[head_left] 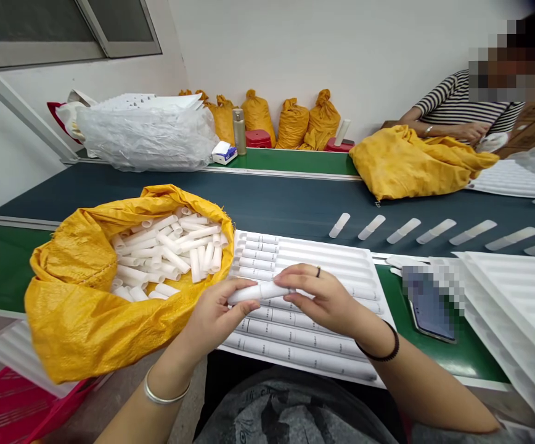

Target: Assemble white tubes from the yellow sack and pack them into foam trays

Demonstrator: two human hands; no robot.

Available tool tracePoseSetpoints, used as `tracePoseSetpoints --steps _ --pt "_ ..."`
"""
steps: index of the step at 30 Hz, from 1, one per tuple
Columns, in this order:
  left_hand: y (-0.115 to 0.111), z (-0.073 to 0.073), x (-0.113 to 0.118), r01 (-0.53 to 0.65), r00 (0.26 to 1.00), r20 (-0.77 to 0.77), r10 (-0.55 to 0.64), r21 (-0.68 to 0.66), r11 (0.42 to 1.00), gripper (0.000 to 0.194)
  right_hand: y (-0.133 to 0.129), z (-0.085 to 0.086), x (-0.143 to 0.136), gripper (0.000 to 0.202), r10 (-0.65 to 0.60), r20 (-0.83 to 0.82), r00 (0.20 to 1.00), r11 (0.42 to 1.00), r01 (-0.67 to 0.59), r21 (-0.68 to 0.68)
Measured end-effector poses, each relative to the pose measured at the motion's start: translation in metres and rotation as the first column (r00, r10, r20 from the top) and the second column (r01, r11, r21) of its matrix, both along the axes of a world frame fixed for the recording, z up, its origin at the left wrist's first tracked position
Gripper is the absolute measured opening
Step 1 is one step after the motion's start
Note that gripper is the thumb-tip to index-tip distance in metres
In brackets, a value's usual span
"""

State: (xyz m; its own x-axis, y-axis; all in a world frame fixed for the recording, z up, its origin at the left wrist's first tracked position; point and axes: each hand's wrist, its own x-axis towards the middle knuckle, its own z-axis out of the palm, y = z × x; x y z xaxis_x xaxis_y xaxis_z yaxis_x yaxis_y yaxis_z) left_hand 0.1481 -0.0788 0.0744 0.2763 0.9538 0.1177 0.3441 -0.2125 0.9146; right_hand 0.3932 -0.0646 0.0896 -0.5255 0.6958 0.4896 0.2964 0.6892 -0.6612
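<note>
Both my hands meet over a white grooved tray (323, 251). In a pinch, my left hand (219, 308) holds a short white plastic tube (244, 294). Fingers and thumb of my right hand (320, 296) grip a second white tube (272, 289), its end against the first one; whether they are joined I cannot tell. Printed white tubes (295, 338) lie end to end in the tray's near grooves, and shorter rows fill the left ends of the far grooves. Left of the tray, an open yellow woven sack (73, 296) is full of loose white tubes (170, 250).
Flat white pieces (397, 230) lie spaced along the dark conveyor belt (267, 194). A phone (429, 308) and stacked white trays (517, 308) are at the right. Across the belt, a person in a striped top (447, 105) sits behind another yellow sack (410, 161). A plastic-wrapped bundle (147, 135) stands far left.
</note>
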Motion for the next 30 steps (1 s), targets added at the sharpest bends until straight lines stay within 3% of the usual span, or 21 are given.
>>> tracePoseSetpoints --steps 2,5,10,13,15,16,18,19,21,24,27,30 --pt "0.000 0.002 0.002 0.056 0.998 -0.029 -0.055 0.048 0.997 0.027 0.003 -0.003 -0.002 0.028 -0.001 0.037 0.999 1.000 0.001 0.008" --pt "-0.002 0.003 0.005 0.024 0.999 -0.033 -0.021 0.088 0.996 0.027 0.004 -0.008 -0.005 0.027 -0.019 0.039 0.999 1.000 0.018 0.024" --pt "-0.007 -0.002 0.013 -0.010 1.000 0.024 0.010 -0.005 1.000 0.025 -0.001 -0.017 -0.012 0.026 -0.022 0.051 0.998 0.993 0.016 0.117" --pt "-0.002 -0.009 0.012 0.022 0.993 -0.114 -0.025 -0.027 0.999 0.032 0.012 -0.028 -0.018 0.024 -0.048 0.243 0.969 0.981 0.000 0.195" --pt "0.010 -0.013 0.001 0.002 0.962 -0.272 0.003 0.015 1.000 0.042 0.036 -0.037 -0.018 0.018 -0.196 0.405 0.893 0.974 0.128 0.189" --pt "0.019 -0.015 -0.007 -0.054 0.928 -0.365 0.070 0.053 0.997 0.045 0.052 -0.041 -0.015 0.017 -0.298 0.462 0.835 0.954 0.246 0.171" --pt "0.039 -0.019 -0.029 -0.240 0.800 -0.532 0.277 0.139 0.961 0.044 0.088 -0.049 -0.002 0.022 -0.489 0.519 0.701 0.852 0.511 0.113" --pt "0.049 -0.021 -0.041 -0.340 0.704 -0.607 0.368 0.168 0.926 0.041 0.106 -0.053 0.007 0.026 -0.549 0.533 0.644 0.794 0.601 0.093" --pt "0.067 -0.028 -0.062 -0.461 0.580 -0.691 0.431 0.158 0.873 0.039 0.137 -0.060 0.027 0.030 -0.611 0.574 0.546 0.687 0.725 0.042" --pt "0.082 -0.043 -0.078 -0.515 0.549 -0.741 0.388 0.066 0.855 0.040 0.165 -0.069 0.053 0.026 -0.576 0.668 0.471 0.587 0.807 -0.063" --pt "0.084 -0.054 -0.079 -0.531 0.546 -0.754 0.365 0.026 0.847 0.042 0.176 -0.069 0.065 0.025 -0.502 0.739 0.449 0.546 0.828 -0.131" --pt "0.079 -0.055 -0.076 -0.512 0.590 -0.695 0.412 0.073 0.856 0.045 0.174 -0.061 0.061 0.026 -0.474 0.771 0.426 0.535 0.834 -0.132"
